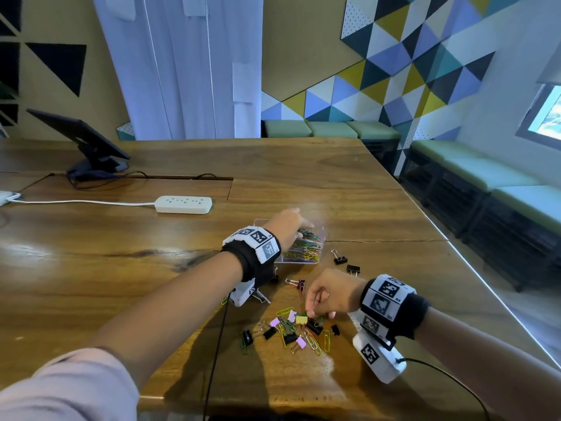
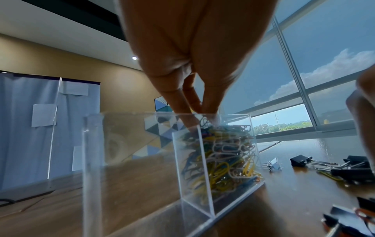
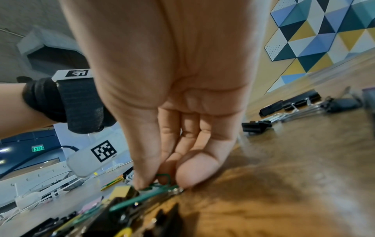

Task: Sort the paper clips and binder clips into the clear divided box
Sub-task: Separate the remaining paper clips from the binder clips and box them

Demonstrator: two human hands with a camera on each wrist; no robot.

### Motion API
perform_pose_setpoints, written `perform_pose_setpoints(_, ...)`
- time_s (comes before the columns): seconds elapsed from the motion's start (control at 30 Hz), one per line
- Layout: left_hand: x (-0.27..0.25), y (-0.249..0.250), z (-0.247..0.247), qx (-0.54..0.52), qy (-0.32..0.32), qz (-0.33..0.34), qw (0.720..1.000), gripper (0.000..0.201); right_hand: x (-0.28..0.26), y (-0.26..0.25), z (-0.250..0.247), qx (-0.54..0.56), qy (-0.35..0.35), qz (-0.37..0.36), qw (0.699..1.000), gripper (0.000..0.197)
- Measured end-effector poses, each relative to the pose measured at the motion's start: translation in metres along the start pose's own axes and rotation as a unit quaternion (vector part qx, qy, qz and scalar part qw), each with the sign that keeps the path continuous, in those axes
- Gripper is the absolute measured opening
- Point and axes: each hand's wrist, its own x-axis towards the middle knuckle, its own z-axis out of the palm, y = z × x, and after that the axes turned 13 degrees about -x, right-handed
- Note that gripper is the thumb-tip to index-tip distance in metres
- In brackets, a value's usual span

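Tabletop box [image 1: 320, 229] half hidden behind left hand [image 1: 287, 221].

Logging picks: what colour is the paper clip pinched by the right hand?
Green paper clip, pinched by the right hand; clearest in right wrist view.

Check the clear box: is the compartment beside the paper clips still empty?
Empty as far as visible: through the clear divided box only table wood shows there, while the paper clips fill the other side.
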Motion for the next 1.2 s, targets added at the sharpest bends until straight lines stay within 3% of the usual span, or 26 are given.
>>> perform_pose_setpoints(0.13,-0.001,0.004,-0.004,-0.019,0.018,0.001,1.0,0.044,-0.002,-0.003,0.0,-0.011,0.005,0.008,1.0,0.012)
perform_pose_setpoints(0.2,-0.002,0.005,-0.005,-0.03,0.036,0.01,0.999,0.038,-0.006,-0.006,-0.001,-0.023,0.019,0.012,0.999,0.004)
perform_pose_setpoints(0.33,-0.007,0.002,-0.003,-0.009,0.061,0.023,0.998,0.022,-0.013,-0.007,-0.006,-0.09,0.036,0.0,0.995,0.016)
perform_pose_setpoints(0.47,-0.024,0.006,-0.001,-0.009,0.105,0.097,0.99,0.015,-0.019,-0.004,-0.008,-0.096,-0.008,0.008,0.995,0.006)
perform_pose_setpoints(0.53,-0.038,0.009,0.001,0.002,0.072,0.132,0.989,0.014,-0.02,-0.003,-0.006,-0.096,-0.014,0.011,0.995,0.011)
perform_pose_setpoints(0.6,-0.054,0.012,0.002,0.013,-0.015,0.147,0.989,0.012,-0.018,-0.002,-0.004,-0.108,-0.01,0.011,0.994,0.013)
perform_pose_setpoints(0.7,-0.076,0.011,0.006,0.021,-0.157,0.138,0.978,0.011,-0.017,-0.001,-0.001,-0.12,0.003,0.01,0.993,0.009)
perform_pose_setpoints(0.8,-0.094,0.009,0.011,0.046,-0.244,0.102,0.963,0.019,-0.016,-0.001,0.001,-0.114,0.011,0.02,0.993,0.015)
perform_pose_setpoints(1.0,-0.108,0.003,0.015,0.029,-0.259,0.076,0.962,0.034,-0.016,-0.002,0.001,-0.098,0.022,0.008,0.995,0.014)
perform_pose_setpoints(1.2,-0.118,0.003,0.02,0.044,-0.243,0.082,0.966,0.034,-0.018,-0.003,0.0,-0.08,0.036,-0.016,0.996,0.013)
